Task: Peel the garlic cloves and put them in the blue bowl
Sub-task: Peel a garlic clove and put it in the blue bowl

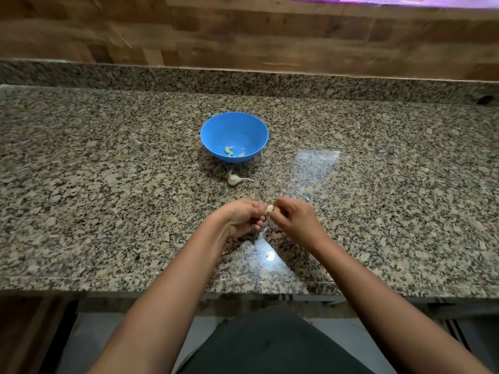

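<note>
A blue bowl (234, 130) stands on the granite counter, with a few pale peeled cloves (229, 151) in its bottom. Just in front of it lies a garlic piece with a papery stem (235, 179). Closer to me, my left hand (241, 218) and my right hand (293, 215) meet over the counter. Both pinch one small garlic clove (269, 209) between their fingertips, with whitish skin showing. Most of that clove is hidden by my fingers.
The speckled granite counter (108, 184) runs wide to both sides, with a raised granite ledge and a wood-pattern wall behind. A skin scrap (270, 255) lies in a bright glare patch near the front edge. The counter's edge is just below my forearms.
</note>
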### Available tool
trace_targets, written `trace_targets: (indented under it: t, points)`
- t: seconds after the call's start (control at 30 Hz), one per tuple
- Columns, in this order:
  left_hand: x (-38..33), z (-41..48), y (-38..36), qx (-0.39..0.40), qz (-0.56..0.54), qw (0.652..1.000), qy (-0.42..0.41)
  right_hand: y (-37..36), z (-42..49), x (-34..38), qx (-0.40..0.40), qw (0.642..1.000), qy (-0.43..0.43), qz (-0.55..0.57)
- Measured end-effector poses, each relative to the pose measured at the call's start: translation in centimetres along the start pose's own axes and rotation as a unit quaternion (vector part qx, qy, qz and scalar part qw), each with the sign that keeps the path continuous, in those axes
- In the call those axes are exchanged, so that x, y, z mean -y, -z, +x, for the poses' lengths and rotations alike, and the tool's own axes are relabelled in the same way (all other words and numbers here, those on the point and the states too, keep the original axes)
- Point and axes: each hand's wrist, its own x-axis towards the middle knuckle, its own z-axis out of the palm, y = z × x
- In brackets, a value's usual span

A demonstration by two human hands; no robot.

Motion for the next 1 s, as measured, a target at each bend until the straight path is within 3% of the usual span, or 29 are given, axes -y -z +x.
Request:
trace_targets:
  t: [0.1,0.2,0.23,0.33,0.37,0.43,0.5,0.6,0.67,0.73,0.77,0.8,0.9,1.0]
  points:
    - [-0.1,0.1,-0.5,-0.024,0.034,0.998,-0.037,-0.5,-0.1,-0.4,0.009,0.972,-0.12,0.199]
    - [0.7,0.3,-1.4,-0.129,0.267,0.948,-0.119,-0.9,-0.1,-0.7,0.02,0.949,-0.189,0.252]
    - [0.8,0.4,-1.5,-0.145,0.295,0.934,-0.139,-0.9,-0.2,-0.5,0.025,0.938,-0.199,0.281]
    - [1.0,0.5,-1.2,-0.097,0.19,0.97,-0.12,-0.6,0.0,-0.2,0.044,0.914,-0.226,0.333]
    - [0.9,0.6,-1.2,-0.076,0.127,0.985,-0.093,-0.6,-0.1,0.0,0.04,0.928,-0.209,0.306]
    - [0.6,0.7,-1.2,-0.061,0.03,0.997,-0.032,-0.6,-0.1,0.0,0.014,0.981,-0.135,0.137]
    - [0.3,0.5,-1.3,-0.06,0.001,0.998,0.003,-0.4,0.0,0.4,-0.017,0.997,-0.068,0.03]
    - [0.0,0.5,-1.4,-0.045,-0.024,0.998,-0.021,-0.3,0.2,0.3,-0.01,0.98,-0.112,0.162]
    - [0.4,0.8,-1.6,-0.102,0.131,0.984,-0.066,-0.5,0.3,0.2,0.005,0.967,-0.151,0.203]
    - [0.8,1.4,-1.4,-0.208,0.376,0.896,-0.116,-0.8,0.1,-0.3,-0.006,0.988,-0.123,0.091]
    - [0.9,1.5,-1.3,-0.234,0.405,0.874,-0.129,-0.7,0.0,-0.3,-0.013,0.995,-0.098,0.027]
    - [1.1,1.5,-1.0,-0.229,0.392,0.881,-0.131,-0.4,-0.1,-0.5,-0.013,0.996,-0.084,-0.015]
    - [1.4,1.3,-0.1,-0.158,0.254,0.947,-0.114,0.8,0.0,-1.0,0.019,0.995,-0.081,-0.061]
    - [1.3,1.1,0.1,-0.159,0.244,0.949,-0.123,1.4,0.3,-1.0,0.036,0.99,-0.066,-0.12]
